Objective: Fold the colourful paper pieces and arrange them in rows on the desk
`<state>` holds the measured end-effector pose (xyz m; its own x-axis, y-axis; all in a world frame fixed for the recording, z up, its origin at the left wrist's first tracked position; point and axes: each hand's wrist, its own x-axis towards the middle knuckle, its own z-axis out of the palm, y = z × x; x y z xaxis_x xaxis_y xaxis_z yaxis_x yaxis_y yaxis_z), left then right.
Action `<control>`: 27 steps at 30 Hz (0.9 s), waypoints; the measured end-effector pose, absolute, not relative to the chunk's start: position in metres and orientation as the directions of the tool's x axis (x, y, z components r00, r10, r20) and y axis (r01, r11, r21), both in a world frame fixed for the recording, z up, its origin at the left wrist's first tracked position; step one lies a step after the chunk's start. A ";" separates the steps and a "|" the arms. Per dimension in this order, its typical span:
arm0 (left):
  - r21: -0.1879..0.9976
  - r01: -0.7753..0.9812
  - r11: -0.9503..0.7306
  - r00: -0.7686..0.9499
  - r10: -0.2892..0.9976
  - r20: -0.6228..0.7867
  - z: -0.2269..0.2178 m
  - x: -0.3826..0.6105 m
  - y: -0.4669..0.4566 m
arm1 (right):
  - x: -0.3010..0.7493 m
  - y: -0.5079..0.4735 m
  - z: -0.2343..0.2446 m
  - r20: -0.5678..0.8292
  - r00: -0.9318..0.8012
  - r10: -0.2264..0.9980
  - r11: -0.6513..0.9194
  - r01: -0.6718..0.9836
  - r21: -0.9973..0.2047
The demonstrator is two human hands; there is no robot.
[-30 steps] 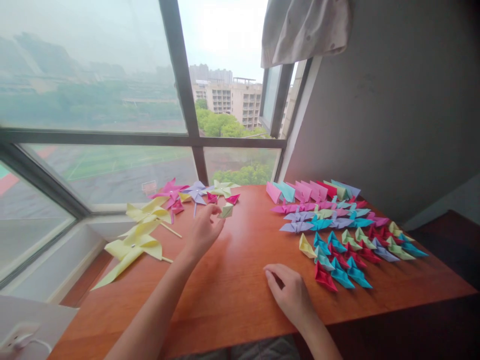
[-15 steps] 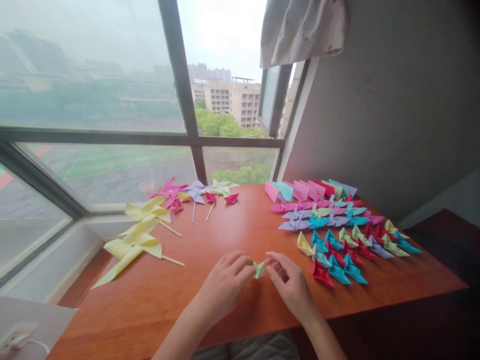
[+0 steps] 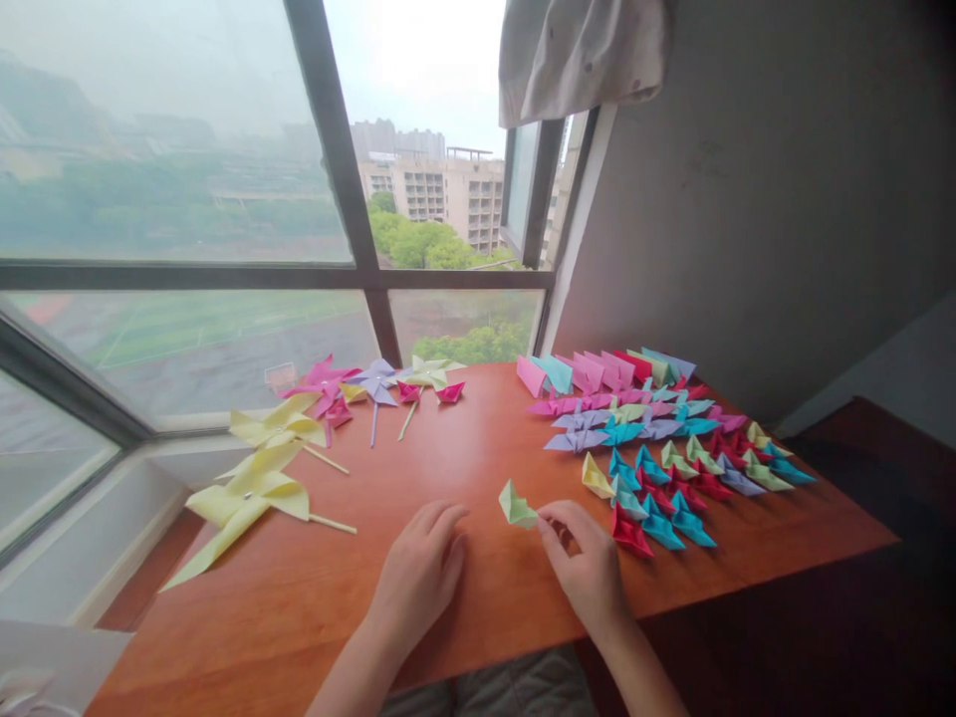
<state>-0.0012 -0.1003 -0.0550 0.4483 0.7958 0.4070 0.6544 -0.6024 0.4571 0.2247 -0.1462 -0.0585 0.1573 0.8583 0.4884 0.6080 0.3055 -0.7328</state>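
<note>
A small pale green paper boat [image 3: 517,506] is pinched by one end between the thumb and fingers of my right hand [image 3: 587,563]. The boat points up and to the left, over the wooden table [image 3: 358,588]. My left hand [image 3: 422,568] lies on the tabletop to the left of it, holding nothing, its thumb apart from its loosely bent fingers. Just right of my right hand sits a red paper boat [image 3: 631,532], with a yellow paper boat [image 3: 597,477] a little farther back.
Several rows of coloured paper boats [image 3: 694,518] and folded pieces [image 3: 597,370] cover the table's right side. Yellow pinwheels [image 3: 250,498] lie at the left, and a purple pinwheel [image 3: 375,382] lies farther back among others. Beyond stands a window [image 3: 455,279].
My left hand has let go of the boat and moved left, down onto the table. My right hand now holds the boat alone. The view has shifted slightly.
</note>
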 end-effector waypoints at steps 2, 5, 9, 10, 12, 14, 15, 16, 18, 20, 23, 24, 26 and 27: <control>0.489 0.647 -0.585 0.471 0.811 0.348 -0.054 -0.002 -0.099 | 0.234 -0.153 -0.055 0.578 0.169 0.798 0.328 0.683 -0.653; 0.500 0.640 -0.584 0.508 0.809 0.296 -0.051 -0.001 -0.098 | 0.265 -0.169 -0.046 0.685 0.199 0.700 0.280 0.807 -0.520; 0.499 0.633 -0.591 0.518 0.803 0.295 -0.050 0.000 -0.098 | 0.331 -0.190 -0.037 0.745 0.286 0.602 0.045 0.920 -0.389; 0.499 0.634 -0.592 0.518 0.803 0.294 -0.051 0.000 -0.098 | 0.349 -0.195 -0.038 0.748 0.305 0.590 -0.018 0.931 -0.366; 0.496 0.637 -0.590 0.520 0.804 0.288 -0.052 0.000 -0.097 | 0.383 -0.203 -0.044 0.753 0.340 0.564 -0.127 0.936 -0.327; 0.493 0.639 -0.591 0.524 0.803 0.284 -0.053 -0.001 -0.096 | 0.410 -0.211 -0.055 0.744 0.379 0.551 -0.210 0.925 -0.316; 0.491 0.639 -0.592 0.525 0.802 0.285 -0.053 -0.001 -0.096 | 0.421 -0.214 -0.062 0.733 0.397 0.552 -0.240 0.918 -0.317; 0.490 0.638 -0.594 0.526 0.801 0.286 -0.053 -0.001 -0.095 | 0.430 -0.217 -0.068 0.720 0.412 0.559 -0.263 0.911 -0.317; 0.490 0.635 -0.597 0.526 0.799 0.292 -0.052 0.000 -0.095 | 0.441 -0.221 -0.080 0.694 0.431 0.576 -0.298 0.902 -0.313; 0.494 0.631 -0.598 0.524 0.798 0.297 -0.051 0.000 -0.094 | 0.447 -0.223 -0.089 0.676 0.440 0.591 -0.323 0.897 -0.302; 0.500 0.625 -0.599 0.523 0.797 0.302 -0.052 0.000 -0.094 | 0.448 -0.224 -0.095 0.659 0.448 0.604 -0.343 0.893 -0.291; 0.502 0.625 -0.598 0.522 0.798 0.301 -0.052 0.000 -0.094 | 0.448 -0.224 -0.096 0.654 0.449 0.609 -0.347 0.892 -0.289; 0.506 0.625 -0.595 0.522 0.800 0.296 -0.053 -0.001 -0.093 | 0.447 -0.224 -0.097 0.643 0.452 0.619 -0.352 0.891 -0.287; 0.509 0.624 -0.594 0.523 0.800 0.292 -0.053 -0.001 -0.093 | 0.446 -0.224 -0.097 0.638 0.454 0.622 -0.354 0.890 -0.287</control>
<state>-0.0011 -0.0934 -0.0532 0.5233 0.8004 0.2924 0.6237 -0.5936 0.5086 0.4465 -0.2243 -0.0973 0.4537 0.6223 0.6379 0.8899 -0.3545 -0.2871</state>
